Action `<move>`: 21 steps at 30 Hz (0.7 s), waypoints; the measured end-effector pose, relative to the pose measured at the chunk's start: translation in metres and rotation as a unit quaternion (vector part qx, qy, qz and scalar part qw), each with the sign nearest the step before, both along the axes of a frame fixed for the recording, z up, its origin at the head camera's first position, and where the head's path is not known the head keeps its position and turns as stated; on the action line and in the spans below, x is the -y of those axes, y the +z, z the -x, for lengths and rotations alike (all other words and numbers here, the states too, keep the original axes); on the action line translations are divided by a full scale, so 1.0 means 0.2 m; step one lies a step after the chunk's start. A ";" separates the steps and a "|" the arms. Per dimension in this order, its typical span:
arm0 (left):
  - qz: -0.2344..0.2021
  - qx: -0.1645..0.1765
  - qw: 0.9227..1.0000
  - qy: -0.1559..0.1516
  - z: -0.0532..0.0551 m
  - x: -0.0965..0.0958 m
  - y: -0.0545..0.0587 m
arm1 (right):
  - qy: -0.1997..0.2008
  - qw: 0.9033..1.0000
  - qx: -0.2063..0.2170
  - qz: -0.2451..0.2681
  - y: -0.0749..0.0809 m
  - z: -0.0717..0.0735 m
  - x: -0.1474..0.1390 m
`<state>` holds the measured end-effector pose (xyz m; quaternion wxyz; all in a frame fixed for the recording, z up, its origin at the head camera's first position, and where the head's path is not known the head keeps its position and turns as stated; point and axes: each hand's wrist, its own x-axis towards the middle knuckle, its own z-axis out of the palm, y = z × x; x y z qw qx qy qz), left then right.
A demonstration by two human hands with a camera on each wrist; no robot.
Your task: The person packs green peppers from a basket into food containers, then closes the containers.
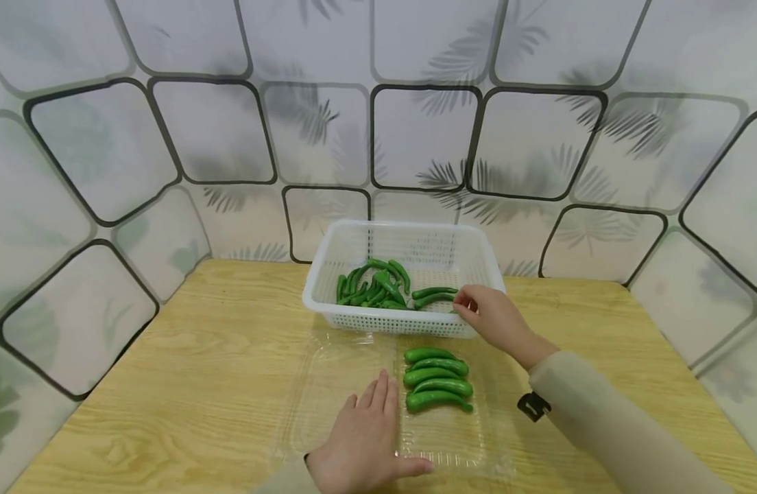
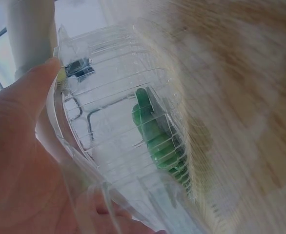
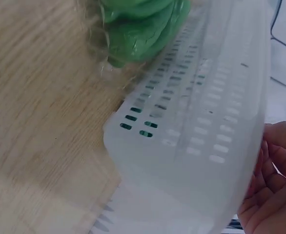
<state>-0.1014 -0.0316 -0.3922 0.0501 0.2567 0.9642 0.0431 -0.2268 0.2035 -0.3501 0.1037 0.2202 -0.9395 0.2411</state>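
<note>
Several green peppers (image 1: 439, 374) lie side by side in the right part of a clear plastic container (image 1: 329, 398) on the table. My left hand (image 1: 366, 439) rests on the container's near side with straight fingers, its thumb spread along the near edge. More green peppers (image 1: 378, 288) are heaped in the left of a white perforated basket (image 1: 378, 319). My right hand (image 1: 492, 319) reaches over the basket's front right rim, fingers bent. Its fingertips are at the ends of two peppers (image 1: 434, 295) inside; whether they pinch one is hidden.
The wooden table (image 1: 218, 357) carries the container directly in front of the basket. A patterned wall (image 1: 323, 137) stands close behind the basket and along both sides. A small black device (image 1: 533, 407) is by the right sleeve (image 1: 594, 405).
</note>
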 end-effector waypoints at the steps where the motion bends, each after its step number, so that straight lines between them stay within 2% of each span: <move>1: 0.001 0.004 1.000 0.001 0.00 0.00 0.00 | -0.001 1.000 0.002 0.002 0.00 0.02 0.00; 8: -0.002 0.026 1.000 0.003 0.01 0.00 0.00 | -0.003 0.999 0.033 0.015 -0.04 0.11 0.00; 14: 0.003 0.009 1.000 0.001 0.01 0.00 -0.02 | -0.008 0.995 0.099 -0.010 -0.04 0.20 0.00; 21: 0.007 0.006 1.000 0.006 0.01 0.00 -0.02 | 0.004 0.981 0.187 -0.044 -0.02 0.28 0.02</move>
